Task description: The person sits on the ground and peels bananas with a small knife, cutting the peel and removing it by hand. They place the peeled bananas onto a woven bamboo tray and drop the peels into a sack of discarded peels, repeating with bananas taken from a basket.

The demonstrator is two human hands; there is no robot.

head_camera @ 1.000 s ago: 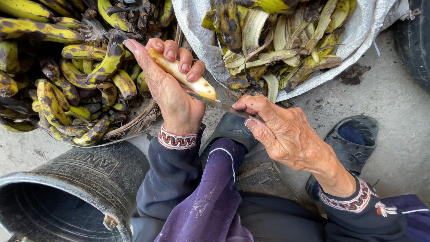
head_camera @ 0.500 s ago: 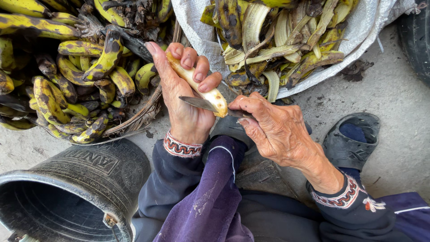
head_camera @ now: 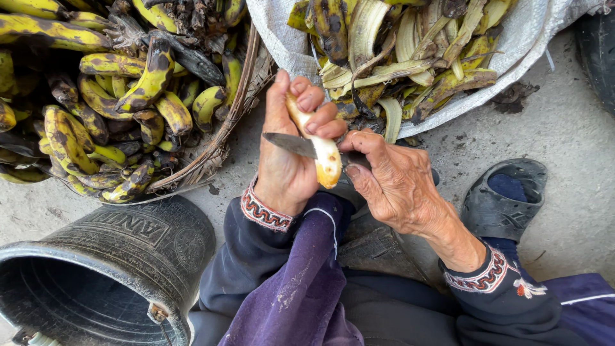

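The left hand was wrapped tight around a peeled banana, holding it up in front of the person so the blade could get at it. The right hand gripped a knife by the handle, and the blade lay across the banana, which stuck out past the left fingers at both ends. A basket of spotty bananas, a white sack of peels and a black bucket sat close by, easy to reach.
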